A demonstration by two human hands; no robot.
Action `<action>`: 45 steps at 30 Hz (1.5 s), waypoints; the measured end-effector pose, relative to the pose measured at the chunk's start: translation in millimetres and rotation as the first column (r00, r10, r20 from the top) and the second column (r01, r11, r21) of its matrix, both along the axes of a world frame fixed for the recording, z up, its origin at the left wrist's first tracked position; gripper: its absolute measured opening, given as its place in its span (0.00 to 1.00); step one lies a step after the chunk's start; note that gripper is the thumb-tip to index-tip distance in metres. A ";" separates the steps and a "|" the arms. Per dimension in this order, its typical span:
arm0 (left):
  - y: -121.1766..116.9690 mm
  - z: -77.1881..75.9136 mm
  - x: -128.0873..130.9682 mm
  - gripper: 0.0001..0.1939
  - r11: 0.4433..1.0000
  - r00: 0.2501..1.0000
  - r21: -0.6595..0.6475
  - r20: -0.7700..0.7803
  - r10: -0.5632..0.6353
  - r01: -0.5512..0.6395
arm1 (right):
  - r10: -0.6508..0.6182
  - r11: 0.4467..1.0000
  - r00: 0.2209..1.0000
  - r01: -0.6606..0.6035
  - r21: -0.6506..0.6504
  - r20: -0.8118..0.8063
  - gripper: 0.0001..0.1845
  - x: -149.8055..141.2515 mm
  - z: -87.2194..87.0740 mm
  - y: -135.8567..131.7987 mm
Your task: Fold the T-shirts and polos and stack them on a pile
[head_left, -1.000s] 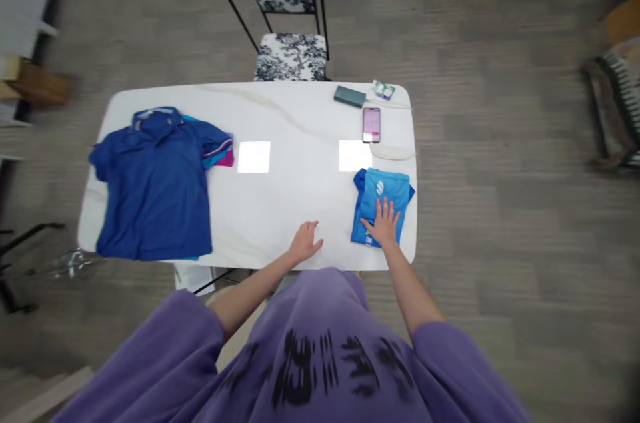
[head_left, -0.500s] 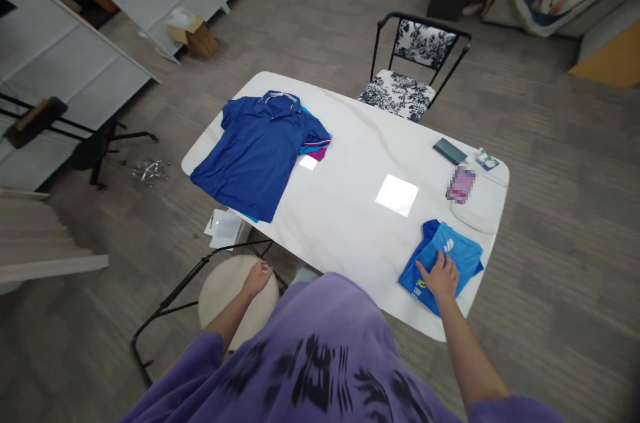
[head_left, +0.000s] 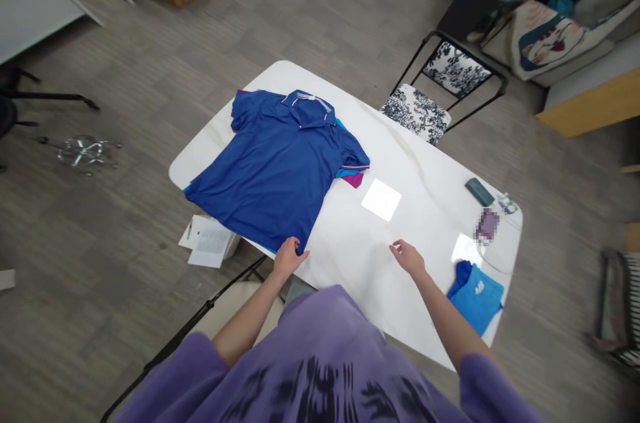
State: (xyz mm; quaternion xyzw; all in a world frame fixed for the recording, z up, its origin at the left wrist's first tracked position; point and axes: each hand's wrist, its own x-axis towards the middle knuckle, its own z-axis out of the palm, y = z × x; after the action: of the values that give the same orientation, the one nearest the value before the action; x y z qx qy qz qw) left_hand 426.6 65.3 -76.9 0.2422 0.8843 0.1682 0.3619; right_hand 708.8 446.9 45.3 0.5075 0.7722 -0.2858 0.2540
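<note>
A white, rounded-corner table with faint veining is noted as the main surface. At its left end, a royal-blue knit polo shirt with striped collar and cuff trim is laid flat, collar away from the wearer, its hem brought to the near edge, presumably so that it can be reached. Near the right end, a bright-blue folded garment with a white logo is placed over darker blue cloth, apparently kept clear of the spread shirt. The left hand is positioned at the shirt's near hem corner, thumb held apart from bent fingers; whether fabric is gripped cannot be told. The right hand is held over bare tabletop, fingers loosely bent, nothing seen in them; thumb placement cannot be told. A dark-green oblong case is set by the far right corner.
</note>
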 end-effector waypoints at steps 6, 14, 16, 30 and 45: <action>-6.3 -16.3 -23.4 0.11 0.994 0.996 -0.059 0.017 -0.087 0.088 | 0.059 0.998 0.997 -0.060 -0.013 -0.047 0.14 -198.9 -25.6 49.7; -25.5 -14.7 -22.0 0.12 0.979 0.986 -0.115 0.020 -0.165 0.166 | -0.039 0.985 0.992 0.058 0.163 -0.117 0.26 -357.5 -61.9 123.8; -25.7 -14.6 -22.5 0.08 0.978 0.983 -0.100 0.039 -0.177 0.180 | -0.073 0.976 0.991 0.093 0.197 -0.109 0.24 -371.3 -69.4 130.7; -39.1 21.4 -25.8 0.09 0.966 0.954 0.053 0.153 -0.258 0.253 | -0.090 0.968 0.891 0.184 0.172 -0.446 0.12 -344.6 -90.7 169.7; 29.3 62.0 88.4 0.02 0.911 0.870 0.122 0.271 -0.412 0.394 | 0.094 0.982 0.799 0.025 0.188 -0.594 0.17 -145.7 -89.2 253.7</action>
State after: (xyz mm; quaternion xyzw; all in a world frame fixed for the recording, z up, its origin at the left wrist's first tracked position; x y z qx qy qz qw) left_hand 515.1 94.6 -15.0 0.4052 0.7455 0.1505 0.5073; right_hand 563.2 700.6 -43.9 0.3982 0.8452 -0.3534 -0.0472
